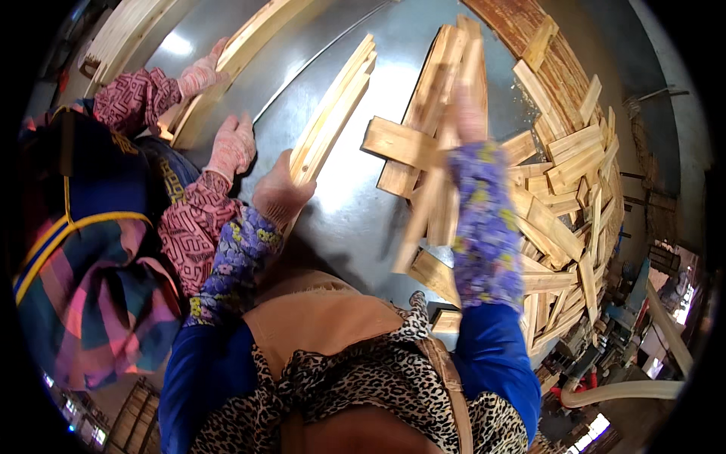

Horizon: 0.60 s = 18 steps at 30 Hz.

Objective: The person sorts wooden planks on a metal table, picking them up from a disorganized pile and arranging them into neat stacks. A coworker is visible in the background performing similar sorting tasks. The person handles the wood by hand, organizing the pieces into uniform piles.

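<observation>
Left hand (281, 193), floral sleeve cover: rests on the near end of a neat bundle of long pale wooden slats (333, 113) that runs toward 1 o'clock across the grey metal table (348, 219). Fingers lie folded over the bundle's end; whether they clamp it cannot be told.

Right hand (469, 113), blurred: raised among a loose sheaf of pale wooden strips (431, 144) at 12 o'clock from the purple floral sleeve cover (484, 227). The strips hide the fingers; grip cannot be told.

Heap of short wooden offcuts (567, 197): at 3 o'clock, spilling over the table edge, lower part cut off behind the blue arm.

A co-worker at 9 o'clock, in a pink patterned sleeve (189, 227): two gloved hands (233, 144) flat on another long pale wooden board (242, 53). The board's far end leaves the picture.
</observation>
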{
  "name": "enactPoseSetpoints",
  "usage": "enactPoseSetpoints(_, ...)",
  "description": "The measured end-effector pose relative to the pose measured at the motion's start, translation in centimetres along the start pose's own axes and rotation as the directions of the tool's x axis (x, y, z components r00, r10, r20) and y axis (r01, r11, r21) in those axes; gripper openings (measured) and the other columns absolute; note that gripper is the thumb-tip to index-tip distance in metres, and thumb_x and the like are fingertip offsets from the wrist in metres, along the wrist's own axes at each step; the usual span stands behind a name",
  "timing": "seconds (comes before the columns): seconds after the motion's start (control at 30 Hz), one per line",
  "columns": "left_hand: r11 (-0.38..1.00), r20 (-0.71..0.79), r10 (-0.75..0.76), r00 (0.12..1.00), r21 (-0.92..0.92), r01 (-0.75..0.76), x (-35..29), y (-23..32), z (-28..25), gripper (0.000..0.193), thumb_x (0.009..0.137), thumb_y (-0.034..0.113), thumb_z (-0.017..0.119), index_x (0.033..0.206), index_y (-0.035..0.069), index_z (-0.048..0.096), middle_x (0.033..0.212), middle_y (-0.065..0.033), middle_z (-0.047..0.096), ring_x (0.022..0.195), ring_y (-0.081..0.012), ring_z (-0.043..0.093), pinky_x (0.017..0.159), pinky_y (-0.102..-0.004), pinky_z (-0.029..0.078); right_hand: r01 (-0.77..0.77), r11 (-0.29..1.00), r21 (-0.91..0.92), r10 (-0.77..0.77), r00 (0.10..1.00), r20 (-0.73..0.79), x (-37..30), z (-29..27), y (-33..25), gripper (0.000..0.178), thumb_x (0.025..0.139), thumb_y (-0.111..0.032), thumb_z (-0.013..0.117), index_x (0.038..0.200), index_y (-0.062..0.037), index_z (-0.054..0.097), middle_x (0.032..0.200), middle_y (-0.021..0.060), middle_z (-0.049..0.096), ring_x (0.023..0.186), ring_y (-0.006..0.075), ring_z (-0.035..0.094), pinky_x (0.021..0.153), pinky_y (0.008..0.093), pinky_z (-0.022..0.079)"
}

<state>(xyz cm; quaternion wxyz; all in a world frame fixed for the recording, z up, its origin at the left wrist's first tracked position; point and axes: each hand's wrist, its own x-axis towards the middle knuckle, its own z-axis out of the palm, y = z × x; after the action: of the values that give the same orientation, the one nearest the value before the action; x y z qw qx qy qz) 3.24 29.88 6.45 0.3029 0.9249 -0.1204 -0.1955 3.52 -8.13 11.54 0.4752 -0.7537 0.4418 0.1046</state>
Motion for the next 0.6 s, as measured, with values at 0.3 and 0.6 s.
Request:
enactPoseSetpoints(0.3,0.99,0.104,-0.095,0.99,0.119,0.082,0.8,-0.3,1.9,0.112,0.079,0.034,0.092,0.166,0.002,0.03,0.146,-0.028,0.059,0.132,-0.0465,0.063,0.108,-0.0498,0.055,0.736,0.341,-0.585,-0.72,0.605,0.341,0.0,11.1,6.6,0.101,0.081,-0.078,0.077,0.152,-0.0084,0.061,0.154,0.0254,0.061,0.155,0.0458,0.046,0.125,0.0647,0.036)
enactPoseSetpoints(0.6,0.99,-0.072,0.052,0.996,0.135,-0.042,2.7,-4.1,4.3,0.103,0.081,0.03,0.088,0.166,0.004,0.035,0.129,-0.0237,0.066,0.114,-0.0437,0.07,0.096,-0.0519,0.06,0.327,0.522,-0.788,-0.234,0.943,0.236,-1.9,-1.6,17.9,0.105,0.079,-0.044,0.088,0.17,-0.0186,0.043,0.153,0.0226,0.06,0.143,0.0446,0.056,0.119,0.0544,0.049)
